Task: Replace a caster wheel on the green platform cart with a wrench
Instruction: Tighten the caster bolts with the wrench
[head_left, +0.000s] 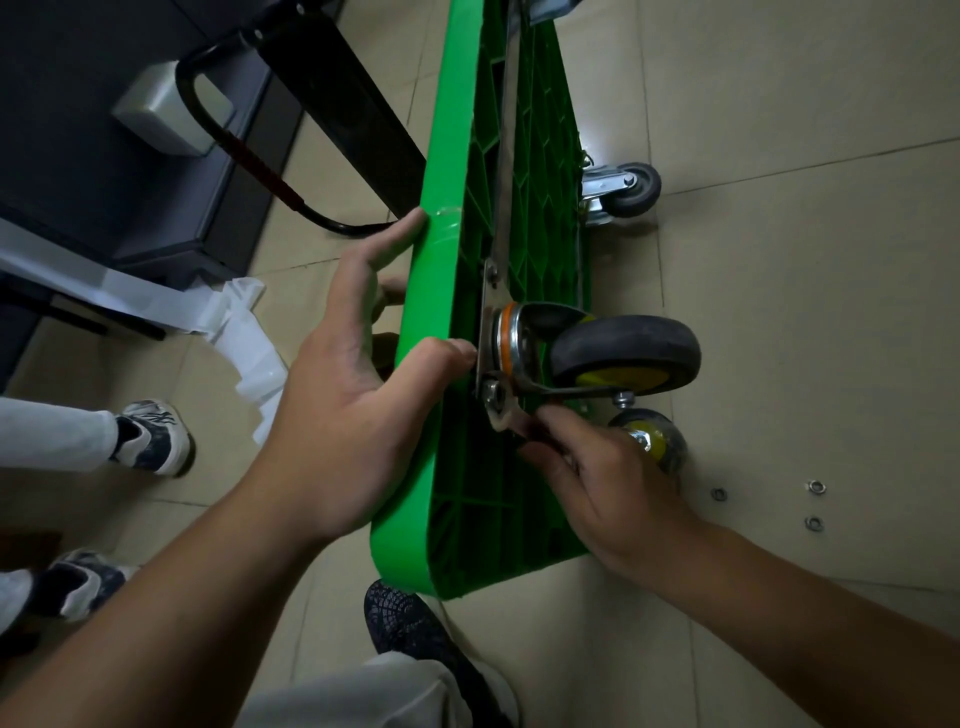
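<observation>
green platform cart (447, 291) tipped on its long edge on the tiled floor (779, 260), ribbed underside facing right. left hand (353, 415) grips the upper edge, thumb hooked onto the underside beside the mounting plate (485, 332), fingers spread over the far face. caster wheel (623, 353), black tyre with yellow hub, sits on that plate. right hand (608, 483), fingers curled close together, meets the plate just below the nut (493, 397); whether it holds a tool cannot be told. a loose caster (652, 441) and three washers (816, 487) lie on the floor.
</observation>
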